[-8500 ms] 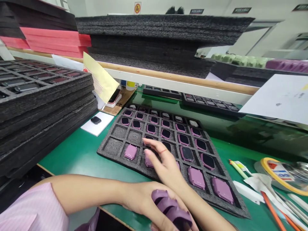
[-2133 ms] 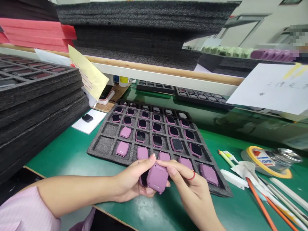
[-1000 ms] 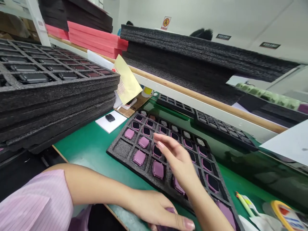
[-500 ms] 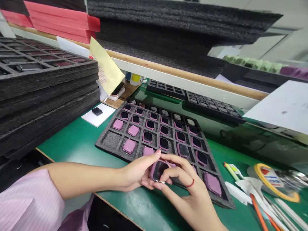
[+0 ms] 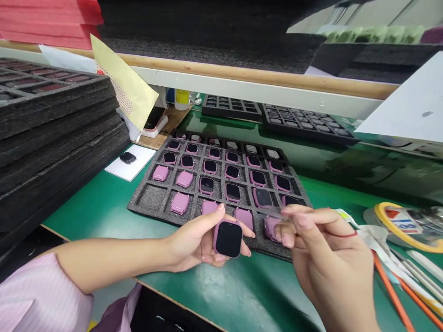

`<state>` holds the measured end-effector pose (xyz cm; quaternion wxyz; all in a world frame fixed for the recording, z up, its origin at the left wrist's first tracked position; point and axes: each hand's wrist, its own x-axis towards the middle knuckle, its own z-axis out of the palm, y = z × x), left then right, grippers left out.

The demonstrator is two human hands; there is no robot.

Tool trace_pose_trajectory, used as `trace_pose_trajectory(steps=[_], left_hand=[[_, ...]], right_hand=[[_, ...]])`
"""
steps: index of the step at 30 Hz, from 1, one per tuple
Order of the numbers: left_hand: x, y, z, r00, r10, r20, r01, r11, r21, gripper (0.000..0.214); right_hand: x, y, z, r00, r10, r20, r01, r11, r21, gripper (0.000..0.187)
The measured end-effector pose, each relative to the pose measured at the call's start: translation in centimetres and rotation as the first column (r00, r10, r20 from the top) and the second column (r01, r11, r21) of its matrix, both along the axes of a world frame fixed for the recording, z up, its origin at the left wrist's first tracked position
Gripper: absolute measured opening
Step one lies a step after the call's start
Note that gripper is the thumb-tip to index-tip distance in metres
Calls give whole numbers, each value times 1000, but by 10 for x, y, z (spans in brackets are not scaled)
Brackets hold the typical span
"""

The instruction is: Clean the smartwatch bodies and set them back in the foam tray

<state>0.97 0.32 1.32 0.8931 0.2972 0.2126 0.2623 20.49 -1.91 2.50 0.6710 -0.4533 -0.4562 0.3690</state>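
My left hand (image 5: 194, 242) grips a purple smartwatch case (image 5: 228, 238) by its sides, its dark screen facing up. To the right, my right hand (image 5: 328, 249) pinches a thin clear screen film (image 5: 273, 212) between thumb and fingers, apart from the watch. Behind both hands lies a black foam tray (image 5: 150, 198) divided into compartments. Most of them hold purple watch cases, many screen up and several back up, such as this back-up case (image 5: 180, 203). The front-left compartment holds no watch. My right fingers cover part of the tray's right side.
Foam trays (image 5: 58, 138) are stacked high at left. A dark watch (image 5: 128, 157) lies on a white pad (image 5: 136, 168). A shelf edge (image 5: 242, 83) crosses above the green table (image 5: 221, 295). Yellow tape roll (image 5: 387, 221) and orange-handled tools (image 5: 389, 286) lie at right.
My right hand has moved right, away from the watch, with the clear film now in its fingers. The watch stays in my left hand, its screen now uncovered by fingers. The view has shifted slightly.
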Motion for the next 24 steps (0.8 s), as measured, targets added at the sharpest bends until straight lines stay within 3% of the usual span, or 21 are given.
trace_pose_trajectory(steps=[4, 8, 11, 13, 16, 18, 20, 24], left_hand=[[0, 0, 0, 1000, -3, 15, 3, 1000, -14, 52], [0, -1, 1, 1000, -3, 11, 3, 1000, -9, 52], [0, -1, 1, 1000, -2, 6, 2, 1000, -3, 51], [1, -1, 1, 1000, -6, 9, 6, 1000, -3, 52], [1, -2, 2, 1000, -6, -11, 6, 1000, -27, 53], [1, -2, 3, 998, 5, -56, -8, 999, -51, 53], [1, -2, 5, 995, 10, -101, -16, 998, -59, 55], [2, -2, 8, 995, 9, -100, -14, 999, -45, 57]], right_hand=[[0, -3, 2, 995, -98, 8, 98, 994, -46, 20], [-3, -11, 1, 994, -40, 106, 38, 999, 24, 12], [-4, -16, 0, 960, -63, 274, 33, 993, 114, 4], [-2, -17, -1, 882, -113, 457, -7, 968, 253, 15], [2, -20, -4, 699, -137, 702, -247, 875, 417, 28], [6, -26, -5, 568, -88, 818, -426, 819, 384, 32], [8, -33, -5, 475, -62, 878, -497, 805, 325, 37], [8, -39, -3, 409, -67, 910, -519, 803, 293, 37]])
